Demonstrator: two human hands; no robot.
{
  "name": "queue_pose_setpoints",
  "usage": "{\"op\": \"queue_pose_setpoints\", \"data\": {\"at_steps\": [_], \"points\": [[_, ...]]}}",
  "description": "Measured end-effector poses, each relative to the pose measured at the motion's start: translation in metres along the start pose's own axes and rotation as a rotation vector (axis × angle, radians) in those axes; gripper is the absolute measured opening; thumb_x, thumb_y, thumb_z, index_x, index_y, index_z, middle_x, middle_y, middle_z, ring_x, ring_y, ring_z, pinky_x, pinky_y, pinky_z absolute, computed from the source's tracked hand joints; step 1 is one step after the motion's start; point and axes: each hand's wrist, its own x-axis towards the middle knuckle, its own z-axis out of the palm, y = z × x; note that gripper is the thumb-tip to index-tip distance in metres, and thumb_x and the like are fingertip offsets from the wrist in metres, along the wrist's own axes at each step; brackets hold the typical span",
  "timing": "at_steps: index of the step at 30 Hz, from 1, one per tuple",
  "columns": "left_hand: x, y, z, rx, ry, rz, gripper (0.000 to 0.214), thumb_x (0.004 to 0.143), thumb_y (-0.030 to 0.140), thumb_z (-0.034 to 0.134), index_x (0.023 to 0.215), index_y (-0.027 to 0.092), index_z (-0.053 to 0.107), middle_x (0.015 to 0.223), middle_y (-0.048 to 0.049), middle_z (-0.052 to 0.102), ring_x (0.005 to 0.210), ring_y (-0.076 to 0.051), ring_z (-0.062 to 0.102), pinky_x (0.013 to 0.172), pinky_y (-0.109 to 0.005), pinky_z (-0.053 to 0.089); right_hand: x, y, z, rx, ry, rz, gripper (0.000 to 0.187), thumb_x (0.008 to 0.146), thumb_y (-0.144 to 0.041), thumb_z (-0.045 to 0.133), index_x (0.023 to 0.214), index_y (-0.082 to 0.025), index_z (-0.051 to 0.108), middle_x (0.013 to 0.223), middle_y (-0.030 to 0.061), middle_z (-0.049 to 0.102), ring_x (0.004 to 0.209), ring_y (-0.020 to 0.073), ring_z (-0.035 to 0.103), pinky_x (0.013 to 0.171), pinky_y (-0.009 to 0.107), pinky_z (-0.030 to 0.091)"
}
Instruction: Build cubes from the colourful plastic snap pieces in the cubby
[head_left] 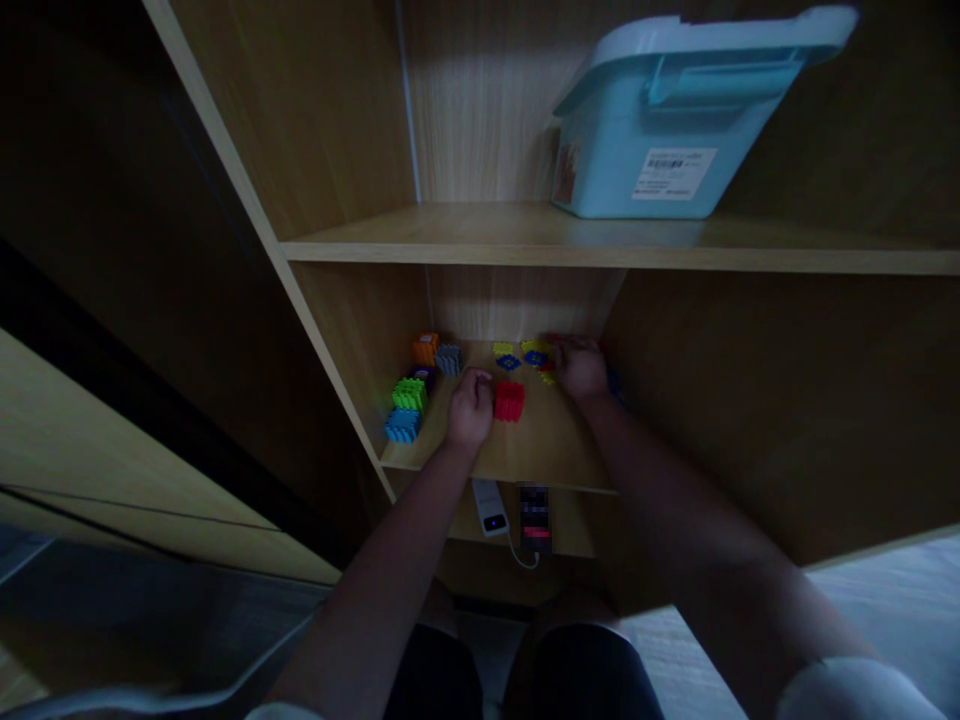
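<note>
l hand (471,405) is over the middle shelf (555,440), left of its centre, w/ fingers curled in & thumb close to them; it's right beside the red block (509,401), which sits about mid-shelf, between front & back edges; can't tell if the hand touches it or pinches anything; r hand (579,368) is farther back, toward the back right corner, palm down, fingers bent & reaching left over some small flat pcs; can't tell if it's pinching one, fingertips too dark & small; next to those fingers, near the back edge, lie a yellow pc (534,346) w/ a dark blue pc (535,358) just in front, plus bits of red & yellow partly under the hand; a bit left, also nr the back edge, another yellow & blue pair (506,356); along the shelf's left edge, front to back: light blue block (403,425) by the front left corner, green block (409,393), purple block (424,377) partly hidden, orange block (426,349) at the back left corner, w/ a gray block (449,360) just right of it; lower shelf (577,535) has a white power bank (489,505) & a phone (535,520), cable (519,556) b/w them; blue bin (660,130) w/ white lid is on the upper shelf (465,228), toward the right.
</note>
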Motion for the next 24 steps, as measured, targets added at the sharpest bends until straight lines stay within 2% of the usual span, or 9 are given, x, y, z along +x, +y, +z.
{"op": "queue_pose_setpoints", "data": {"at_steps": [2,4,6,9,13,16,19,24], "points": [[0.0,0.0,-0.001,-0.006,-0.004,0.002,0.02,0.102,0.014,0.045,0.106,0.023,0.062,0.092,-0.003,0.072,0.089,-0.02,0.072,0.084,-0.032,0.054,-0.006,-0.014,-0.005,-0.014,0.064,0.03,0.03,0.101,-0.036,0.05,0.102,-0.019,0.075,0.109,0.0148,0.076,0.106,0.0282,0.067,0.103,0.047,0.05],[0.001,-0.001,-0.001,-0.001,0.003,0.011,0.02,0.101,0.014,0.045,0.106,0.023,0.062,0.094,-0.0034,0.073,0.09,-0.021,0.072,0.086,-0.033,0.055,-0.017,-0.032,-0.009,0.058,0.147,0.093,0.026,0.1,-0.037,0.054,0.111,-0.021,0.071,0.107,0.0109,0.076,0.095,0.0243,0.069,0.093,0.041,0.056],[0.001,-0.002,-0.001,0.016,0.02,0.03,0.02,0.101,0.014,0.045,0.106,0.023,0.062,0.096,-0.0043,0.073,0.092,-0.022,0.072,0.087,-0.034,0.055,-0.03,-0.049,-0.012,0.181,0.207,0.131,0.031,0.099,-0.042,0.062,0.121,-0.022,0.068,0.105,0.0091,0.076,0.091,0.0234,0.071,0.086,0.038,0.059],[0.0,0.0,0.0,0.034,0.048,0.074,0.017,0.102,0.016,0.049,0.108,0.023,0.063,0.101,-0.0057,0.074,0.095,-0.022,0.073,0.089,-0.035,0.056,-0.051,-0.07,-0.017,0.262,0.178,0.079,0.037,0.1,-0.045,0.064,0.13,-0.023,0.067,0.112,0.0104,0.077,0.095,0.0253,0.074,0.088,0.042,0.062],[-0.003,0.006,0.0,0.034,0.021,0.162,0.02,0.103,0.022,0.058,0.122,0.023,0.063,0.093,-0.0035,0.071,0.086,-0.021,0.071,0.084,-0.034,0.058,-0.067,-0.085,-0.022,0.185,0.099,-0.071,0.028,0.106,-0.044,0.058,0.124,-0.027,0.071,0.118,0.0103,0.077,0.103,0.0274,0.074,0.097,0.047,0.061],[-0.005,0.01,-0.002,0.073,0.024,0.257,0.03,0.103,0.025,0.062,0.133,0.023,0.063,0.091,-0.0033,0.07,0.089,-0.022,0.07,0.09,-0.037,0.058,-0.069,-0.089,-0.022,0.132,0.052,-0.165,0.022,0.108,-0.039,0.056,0.118,-0.029,0.073,0.116,0.0097,0.077,0.108,0.0279,0.074,0.1,0.048,0.061],[-0.004,0.012,-0.004,0.118,0.045,0.329,0.034,0.103,0.026,0.063,0.136,0.023,0.063,0.098,-0.0057,0.072,0.098,-0.024,0.069,0.097,-0.041,0.057,-0.068,-0.091,-0.021,0.137,0.064,-0.229,0.019,0.108,-0.032,0.055,0.115,-0.029,0.072,0.12,0.0097,0.075,0.113,0.0267,0.073,0.103,0.047,0.06],[-0.004,0.015,-0.006,0.165,0.038,0.361,0.03,0.105,0.029,0.061,0.134,0.021,0.066,0.103,-0.0075,0.072,0.101,-0.025,0.067,0.099,-0.042,0.054,-0.069,-0.091,-0.022,0.168,0.058,-0.251,0.017,0.105,-0.024,0.055,0.111,-0.029,0.07,0.12,0.0081,0.077,0.115,0.0261,0.073,0.105,0.048,0.059]]}}
